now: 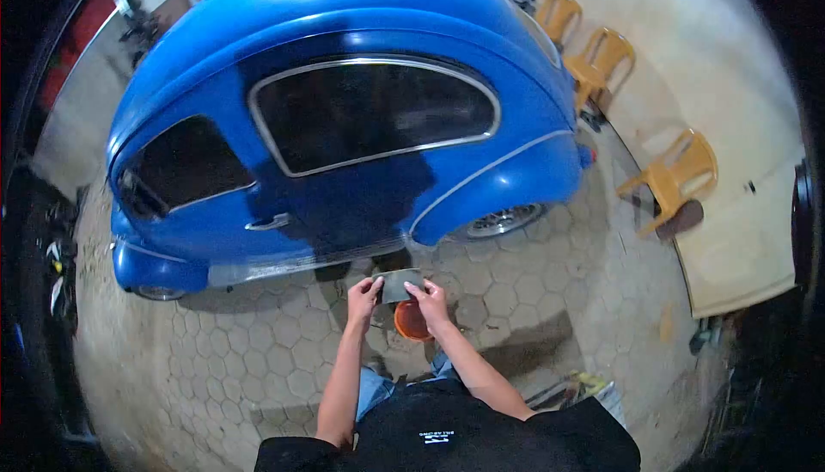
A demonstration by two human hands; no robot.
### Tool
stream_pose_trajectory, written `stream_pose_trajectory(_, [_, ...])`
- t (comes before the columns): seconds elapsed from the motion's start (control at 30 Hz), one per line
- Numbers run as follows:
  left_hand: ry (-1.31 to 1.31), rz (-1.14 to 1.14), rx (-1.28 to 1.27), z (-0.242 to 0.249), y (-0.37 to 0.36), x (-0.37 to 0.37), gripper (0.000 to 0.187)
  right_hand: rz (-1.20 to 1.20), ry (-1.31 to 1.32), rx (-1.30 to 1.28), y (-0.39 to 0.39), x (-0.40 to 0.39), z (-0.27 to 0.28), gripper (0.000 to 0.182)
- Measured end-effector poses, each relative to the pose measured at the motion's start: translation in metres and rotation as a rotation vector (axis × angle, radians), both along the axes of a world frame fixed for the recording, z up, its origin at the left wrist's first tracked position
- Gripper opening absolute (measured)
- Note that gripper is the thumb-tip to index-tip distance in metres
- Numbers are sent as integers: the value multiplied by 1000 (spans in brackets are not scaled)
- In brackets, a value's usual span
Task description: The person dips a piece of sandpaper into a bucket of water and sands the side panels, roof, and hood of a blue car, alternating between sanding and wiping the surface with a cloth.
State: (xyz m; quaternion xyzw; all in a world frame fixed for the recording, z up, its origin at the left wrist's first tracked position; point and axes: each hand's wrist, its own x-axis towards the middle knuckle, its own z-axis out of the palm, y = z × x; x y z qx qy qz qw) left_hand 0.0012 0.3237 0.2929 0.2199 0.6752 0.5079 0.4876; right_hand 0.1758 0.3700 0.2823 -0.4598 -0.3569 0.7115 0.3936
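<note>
Both hands hold a small rectangular grey sheet point(397, 285) that looks like sandpaper, out in front of my body. My left hand point(364, 294) pinches its left edge, thumb on top. At the right edge, my right hand point(426, 297) grips it the same way. Below the sheet, an orange bucket point(414, 321) stands on the paving, partly covered by the sheet and my right hand; its contents cannot be made out. Beyond the hands stands a blue rounded car point(369, 188), its side facing me and apart from both hands.
Hexagonal paving point(258, 343) spreads around my feet. Yellow-orange plastic chairs, one of them nearest on the right point(679, 175), stand along a pale wall point(730, 240). The car's rear wheel point(503, 220) is ahead to the right. Assorted items point(593, 386) lie behind my right arm.
</note>
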Motion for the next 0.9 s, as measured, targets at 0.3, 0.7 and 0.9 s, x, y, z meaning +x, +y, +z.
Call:
stream_pose_trajectory(0.3, [16,129,188,-12,-61,-164,33,209,414,-388,-19,-162,-6,20])
stream_pose_trajectory(0.7, [-31,786,-385,-202,-538,-467,26,-124,578,87,61,-399,137,22])
stream_pose_trajectory(0.9, [-70,872,-122,-172,-438,-530,24,-350,254,492,130,-445,225,21])
